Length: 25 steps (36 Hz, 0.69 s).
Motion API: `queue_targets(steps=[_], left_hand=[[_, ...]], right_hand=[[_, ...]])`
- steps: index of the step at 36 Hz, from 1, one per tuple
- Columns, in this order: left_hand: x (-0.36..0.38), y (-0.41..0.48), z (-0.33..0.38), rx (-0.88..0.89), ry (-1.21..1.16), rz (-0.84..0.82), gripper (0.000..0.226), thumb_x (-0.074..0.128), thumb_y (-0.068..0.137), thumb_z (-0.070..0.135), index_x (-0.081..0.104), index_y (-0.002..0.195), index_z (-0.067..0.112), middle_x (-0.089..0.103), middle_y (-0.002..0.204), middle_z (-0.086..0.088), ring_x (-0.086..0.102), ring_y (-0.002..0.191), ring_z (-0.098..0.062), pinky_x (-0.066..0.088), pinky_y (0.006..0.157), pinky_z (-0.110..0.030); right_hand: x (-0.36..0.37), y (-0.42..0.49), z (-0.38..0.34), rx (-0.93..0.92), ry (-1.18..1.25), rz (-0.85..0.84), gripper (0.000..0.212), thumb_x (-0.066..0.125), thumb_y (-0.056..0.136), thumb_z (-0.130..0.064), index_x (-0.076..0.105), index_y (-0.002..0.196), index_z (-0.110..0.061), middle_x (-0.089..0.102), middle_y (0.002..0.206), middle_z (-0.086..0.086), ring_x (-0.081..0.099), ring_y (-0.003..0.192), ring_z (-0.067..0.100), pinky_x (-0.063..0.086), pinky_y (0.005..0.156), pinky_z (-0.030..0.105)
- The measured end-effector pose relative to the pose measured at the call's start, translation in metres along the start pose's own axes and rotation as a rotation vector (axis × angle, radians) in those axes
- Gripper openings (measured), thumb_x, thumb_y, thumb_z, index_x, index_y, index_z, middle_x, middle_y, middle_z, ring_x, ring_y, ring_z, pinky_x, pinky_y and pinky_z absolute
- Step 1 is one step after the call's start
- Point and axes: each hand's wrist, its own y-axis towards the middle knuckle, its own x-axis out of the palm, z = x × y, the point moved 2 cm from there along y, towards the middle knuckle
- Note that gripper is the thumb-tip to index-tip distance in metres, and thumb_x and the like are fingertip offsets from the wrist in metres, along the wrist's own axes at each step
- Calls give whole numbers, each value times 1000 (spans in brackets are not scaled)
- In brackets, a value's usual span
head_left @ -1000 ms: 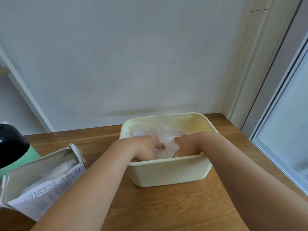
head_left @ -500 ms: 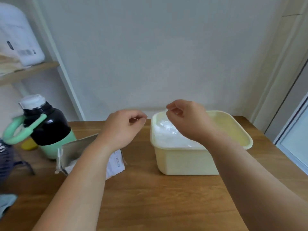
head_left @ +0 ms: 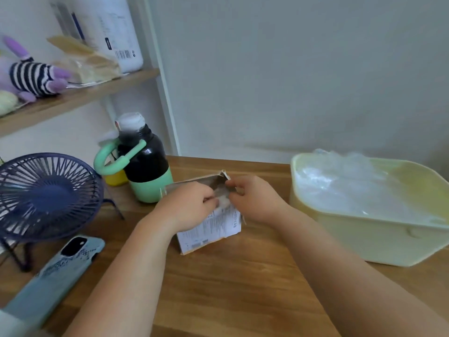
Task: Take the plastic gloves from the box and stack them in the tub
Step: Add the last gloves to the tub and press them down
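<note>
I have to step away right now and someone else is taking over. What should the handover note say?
Left hand: pinches a plastic glove at the box mouth.
Right hand: fingers curled at the box's open edge; its hold is blurred.
The box lies left of the tub.
Done: a pile of gloves sits in the tub, reaching its rim.
To do: pull this glove out, lay it on the pile, repeat; the box's remaining count is hidden.

Pale yellow tub; navy fan; black-and-mint bottle; purple toy, black-white stripes; wood-brown bench.
</note>
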Motion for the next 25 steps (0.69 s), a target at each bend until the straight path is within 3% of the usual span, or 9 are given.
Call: queue_targets(steps=[2, 4, 7, 10, 13, 17, 19, 21, 25], left_hand=[[-1, -1, -1, 0, -143, 33, 12, 59, 94, 32, 67, 101, 25, 66, 91, 14, 64, 87, -7, 52, 73, -25], [-2, -1, -3, 7, -265, 119, 17, 66, 90, 26, 67, 106, 30, 66, 94, 19, 61, 86, 4, 47, 71, -14], [-3, -2, -2, 46, -437, 257, 20, 71, 85, 16, 67, 97, 31, 67, 86, 17, 62, 77, 5, 45, 63, -7], [-5, -4, 1, 149, -558, 349, 25, 73, 81, 9, 68, 87, 33, 69, 79, 15, 64, 80, 2, 53, 78, -24], [-7, -8, 5, 249, -615, 402, 29, 70, 82, 6, 68, 84, 34, 69, 79, 15, 65, 83, -3, 53, 86, -35], [-6, -10, 6, 258, -783, 455, 38, 70, 83, 3, 61, 101, 36, 66, 98, 13, 62, 96, 1, 53, 91, -28], [-2, -8, 2, 208, -764, 424, 43, 76, 80, 25, 54, 109, 48, 62, 110, 19, 59, 105, 4, 51, 95, -33], [2, -7, 0, 130, -726, 312, 50, 79, 70, 46, 47, 108, 56, 63, 110, 22, 61, 103, 4, 51, 95, -38], [6, -8, 7, 71, -575, 253, 55, 78, 74, 43, 51, 121, 36, 65, 104, 19, 62, 95, 3, 52, 92, -35]], right_hand=[[0, 1, 2, 22, 17, -23, 43, 47, 92, -15, 53, 134, -21, 58, 130, -2, 55, 103, 12, 38, 73, 16], [-2, 1, 3, 28, 29, -48, 43, 49, 92, -17, 53, 134, -20, 55, 134, -4, 53, 115, 12, 36, 80, 18], [-6, 1, 2, -6, 41, -71, 46, 51, 89, -15, 52, 135, -20, 57, 128, -4, 55, 103, 10, 39, 76, 18], [-8, 2, -4, -88, 134, -132, 41, 55, 84, -14, 60, 123, -24, 62, 105, -8, 57, 86, 8, 43, 67, 18], [-10, 1, -6, -121, 223, -163, 10, 59, 87, -19, 65, 90, -26, 60, 77, -10, 53, 69, 4, 43, 64, 19], [-14, 5, -5, -147, 295, 23, 14, 59, 91, -18, 65, 83, -10, 57, 66, -6, 49, 57, 3, 43, 60, 20], [-20, 6, -6, -126, 458, 99, 16, 59, 92, -17, 61, 77, -17, 57, 63, -10, 49, 53, -1, 43, 59, 16], [-26, 7, -7, -94, 607, 172, 20, 58, 93, -18, 56, 74, -20, 56, 65, -8, 51, 59, 5, 44, 61, 22], [-46, 3, -12, -96, 860, 404, 21, 56, 94, -18, 51, 74, -19, 55, 68, -4, 52, 63, 11, 44, 59, 25]])
